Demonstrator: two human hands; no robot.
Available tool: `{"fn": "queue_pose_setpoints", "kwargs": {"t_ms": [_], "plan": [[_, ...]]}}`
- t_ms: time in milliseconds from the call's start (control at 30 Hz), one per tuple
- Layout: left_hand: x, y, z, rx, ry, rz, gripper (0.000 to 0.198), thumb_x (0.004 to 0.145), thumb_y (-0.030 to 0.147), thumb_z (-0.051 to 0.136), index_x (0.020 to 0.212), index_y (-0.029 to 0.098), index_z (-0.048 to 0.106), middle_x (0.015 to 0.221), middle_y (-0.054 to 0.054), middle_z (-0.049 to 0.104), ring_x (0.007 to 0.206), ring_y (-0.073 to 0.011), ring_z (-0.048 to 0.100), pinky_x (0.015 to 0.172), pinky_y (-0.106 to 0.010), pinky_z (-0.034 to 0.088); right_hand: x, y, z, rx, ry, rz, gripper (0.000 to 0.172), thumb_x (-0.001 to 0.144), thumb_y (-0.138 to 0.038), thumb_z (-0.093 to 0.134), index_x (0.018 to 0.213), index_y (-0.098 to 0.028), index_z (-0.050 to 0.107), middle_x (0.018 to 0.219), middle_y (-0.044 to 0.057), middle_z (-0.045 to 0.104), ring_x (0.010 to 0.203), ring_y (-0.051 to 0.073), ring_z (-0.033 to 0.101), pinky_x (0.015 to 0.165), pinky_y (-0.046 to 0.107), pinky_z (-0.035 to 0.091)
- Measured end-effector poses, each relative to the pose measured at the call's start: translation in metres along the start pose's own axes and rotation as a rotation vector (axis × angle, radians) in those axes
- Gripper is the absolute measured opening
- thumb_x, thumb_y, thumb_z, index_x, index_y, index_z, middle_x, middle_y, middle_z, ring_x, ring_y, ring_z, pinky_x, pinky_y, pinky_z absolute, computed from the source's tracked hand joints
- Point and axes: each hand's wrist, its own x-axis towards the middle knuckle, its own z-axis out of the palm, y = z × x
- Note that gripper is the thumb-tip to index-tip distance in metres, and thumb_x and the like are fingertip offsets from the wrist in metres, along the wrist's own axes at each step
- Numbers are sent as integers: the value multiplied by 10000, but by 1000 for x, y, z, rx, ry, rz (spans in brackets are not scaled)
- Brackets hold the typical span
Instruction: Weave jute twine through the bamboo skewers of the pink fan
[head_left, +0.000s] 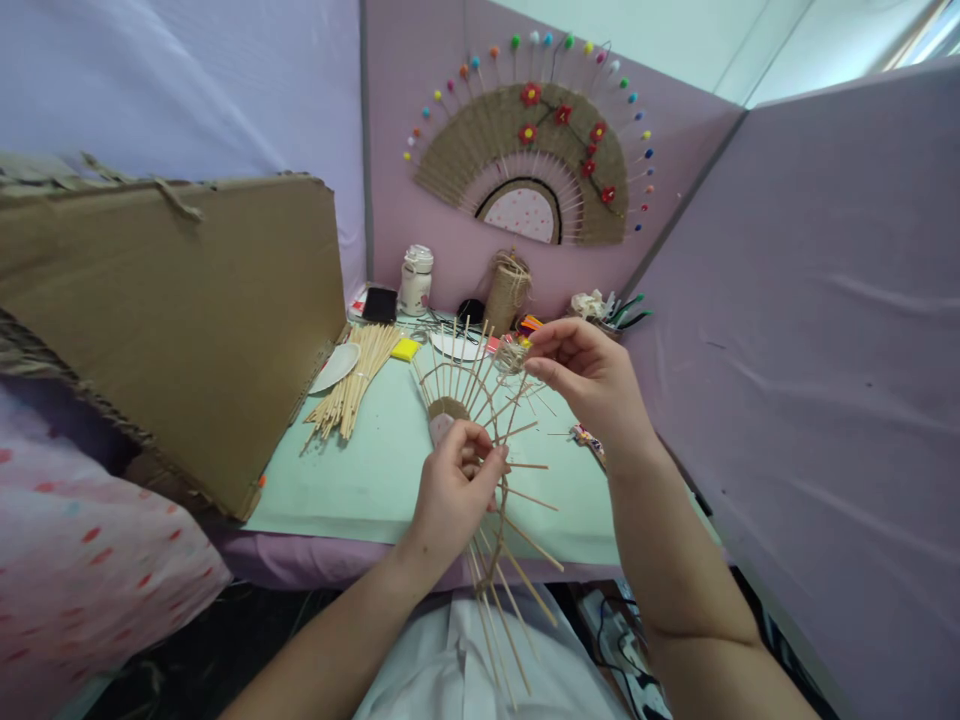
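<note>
A half-built fan frame of thin wooden sticks point(529, 545) spreads in an arc from the table down over my lap. A cord-like strand runs across the sticks, and a brown half-round piece point(448, 408) sits at the centre. My left hand point(459, 480) is closed, thumb and forefinger pinching the frame near its middle. Raised above the frame to the right, my right hand point(589, 375) has its thumb and forefinger pinched together. Whatever is between those fingertips is too thin to make out; its other fingers are loosely curled.
A bundle of sticks point(356, 380) lies left on the pale green table point(337, 495), beside a large cardboard sheet point(180, 320). Behind stand a white bottle point(416, 282) and a twine-wrapped container point(508, 292). A finished fan point(480, 140) hangs on the back panel.
</note>
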Motion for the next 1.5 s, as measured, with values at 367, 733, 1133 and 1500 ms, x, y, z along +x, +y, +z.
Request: {"fn": "queue_pose_setpoints", "kwargs": {"t_ms": [367, 733, 1133, 1500], "plan": [[-4, 1, 0, 52, 5, 35, 197, 831, 381, 552, 824, 203, 469, 665, 34, 568, 425, -65, 480, 384, -174, 382, -22, 91, 37, 267, 182, 283, 218, 708, -315, 677, 822, -195, 535, 628, -66, 469, 472, 48, 382, 431, 185, 316], [6, 3, -17, 481, 133, 276, 212, 797, 381, 598, 816, 189, 510, 759, 13, 543, 498, -64, 434, 491, -195, 360, -23, 101, 63, 212, 191, 244, 249, 759, -394, 620, 880, -218, 492, 625, -66, 456, 473, 76, 429, 438, 208, 352], [27, 1, -14, 6, 35, 148, 267, 839, 364, 542, 1062, 234, 472, 888, 14, 570, 384, -17, 453, 374, -171, 377, -16, 93, 53, 153, 82, 214, 227, 733, -336, 651, 873, -213, 522, 681, -40, 489, 563, 94, 434, 501, 217, 364], [32, 13, -27, 485, -166, 441, 306, 883, 182, 412, 1093, 215, 632, 966, -48, 643, 886, -159, 586, 809, -293, 457, 14, 81, 27, 82, 20, 225, 294, 668, -323, 710, 871, -200, 537, 614, -70, 474, 488, 63, 392, 428, 191, 316]]}}
